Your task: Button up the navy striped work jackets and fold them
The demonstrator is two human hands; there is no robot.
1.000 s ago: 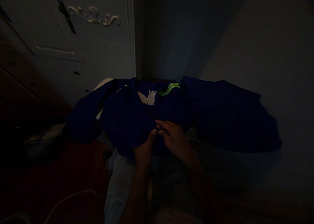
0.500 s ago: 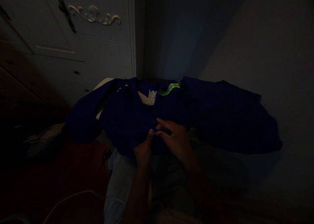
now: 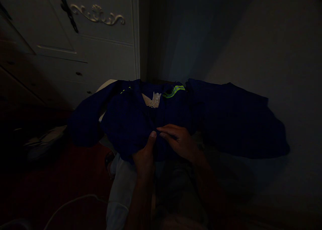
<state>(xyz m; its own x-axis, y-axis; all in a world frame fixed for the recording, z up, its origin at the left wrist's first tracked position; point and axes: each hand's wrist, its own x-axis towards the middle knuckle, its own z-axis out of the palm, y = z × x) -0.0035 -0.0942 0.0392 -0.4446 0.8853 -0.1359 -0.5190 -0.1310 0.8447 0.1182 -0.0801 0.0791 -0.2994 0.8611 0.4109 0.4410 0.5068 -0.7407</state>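
Observation:
A dark blue work jacket (image 3: 125, 119) with a yellow-green reflective stripe (image 3: 175, 91) lies spread before me, its sleeves out to both sides. My left hand (image 3: 145, 156) grips the jacket's lower front, with the thumb on top of the cloth and the other fingers hidden beneath it. Just right of that thumb, my right hand (image 3: 179, 141) has its thumb and fingers brought towards each other at the front opening. They touch the cloth there; whether anything small sits between the fingertips is too dark to see. Through the open neck a pale patterned surface (image 3: 152, 100) shows.
A white cabinet (image 3: 108, 55) with carved trim stands behind on the left. A plain wall (image 3: 264, 48) rises at the right. Below are my legs in light trousers (image 3: 120, 189), a red floor (image 3: 83, 176) and a pale cable (image 3: 72, 201).
My right hand has shifted slightly left and down, its fingers straighter and closer together. The left hand has moved a little left, still holding the cloth.

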